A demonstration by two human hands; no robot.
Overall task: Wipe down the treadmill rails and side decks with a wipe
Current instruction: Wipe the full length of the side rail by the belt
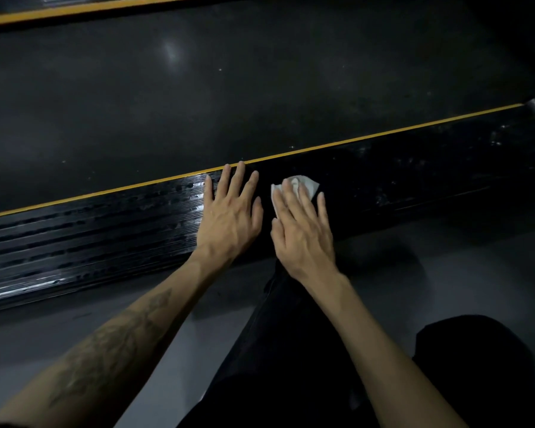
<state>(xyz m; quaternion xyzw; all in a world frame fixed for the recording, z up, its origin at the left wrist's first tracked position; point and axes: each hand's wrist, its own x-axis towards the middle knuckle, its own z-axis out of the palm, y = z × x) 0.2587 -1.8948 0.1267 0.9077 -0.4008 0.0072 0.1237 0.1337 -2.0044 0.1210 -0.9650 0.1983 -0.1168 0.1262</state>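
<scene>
Right hand (303,233): lying flat, fingers straight, pressing the wipe (303,185) at frame centre;
Left hand (229,211): resting released just beside;
Side deck (414,168): running lower left to upper right; dusty part lying rightwards

A: Wipe (297,188): mostly hidden under right hand (303,230); only a crumpled edge shows.

B: Side deck (90,239): cut off at left and right edges. Far rail (74,9): clipped at top.

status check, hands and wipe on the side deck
Left hand flat on side deck, empty. Right hand pressing wipe flat on deck. Nothing blocking.
</scene>
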